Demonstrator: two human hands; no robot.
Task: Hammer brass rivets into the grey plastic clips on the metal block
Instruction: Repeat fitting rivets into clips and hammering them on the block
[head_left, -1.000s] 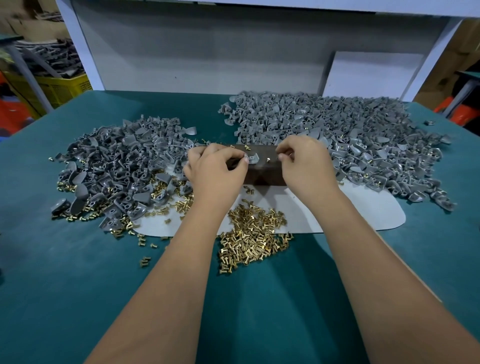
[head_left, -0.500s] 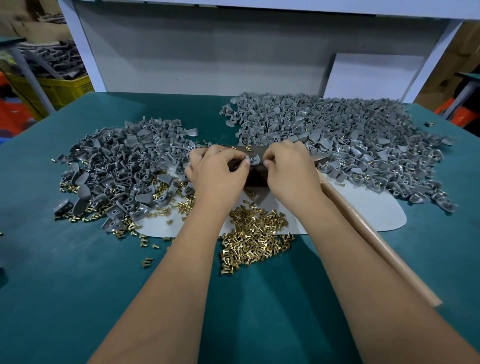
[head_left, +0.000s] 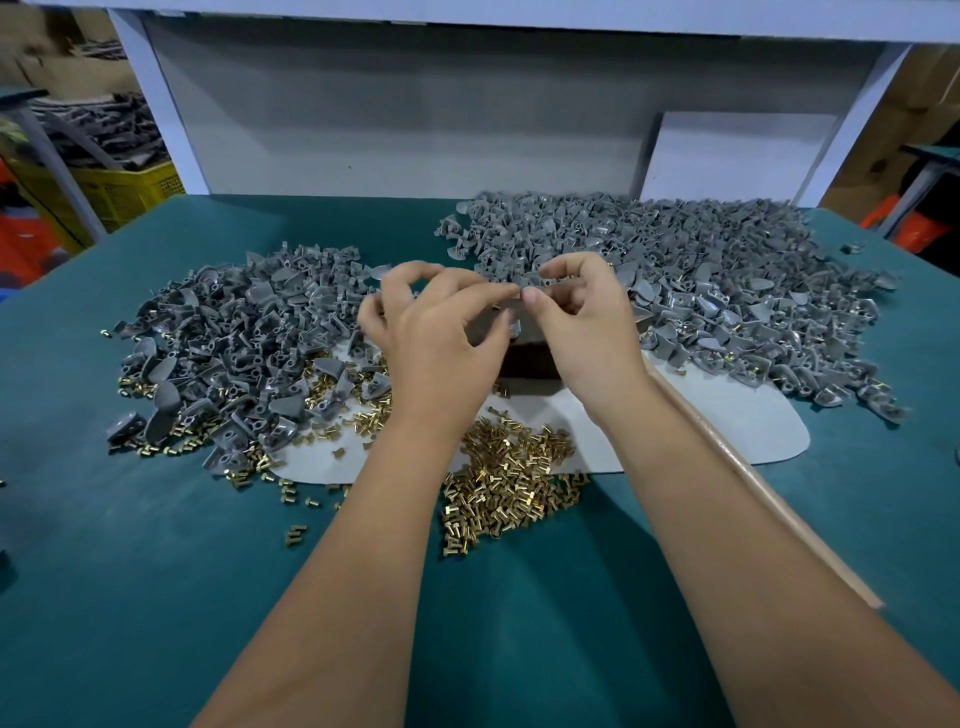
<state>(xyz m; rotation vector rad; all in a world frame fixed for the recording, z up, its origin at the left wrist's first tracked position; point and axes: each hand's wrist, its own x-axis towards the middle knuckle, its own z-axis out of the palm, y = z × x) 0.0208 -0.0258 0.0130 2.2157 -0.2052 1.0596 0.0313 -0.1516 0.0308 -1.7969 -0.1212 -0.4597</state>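
Bottom of frame: two bare forearms run up from the lower edge over the teal table (head_left: 156, 571). A wooden handle (head_left: 769, 499) lies along the outside of the right forearm, lower right to centre; its head is hidden.

Centre, just below the hands: loose heap of brass rivets (head_left: 509, 483) on the teal mat and on the edge of a pale sheet (head_left: 727, 415).

Middle: left hand (head_left: 436, 332) and right hand (head_left: 587, 322) are both lifted above the dark metal block (head_left: 527, 358); half a second ago they sat lower, down on the block. The right thumb and forefinger pinch a small grey clip (head_left: 522, 296) at their tips. Left hand fingers are curled; thumb and forefinger nearly meet, and whether they hold anything I cannot tell. The hands stand a bit further apart than before, and the block now shows between the wrists.

Further back: grey clip pile left (head_left: 234, 338), with rivets scattered along its near edge, and bigger grey clip pile right (head_left: 701, 270).

Far upper left: yellow crate (head_left: 130, 192).
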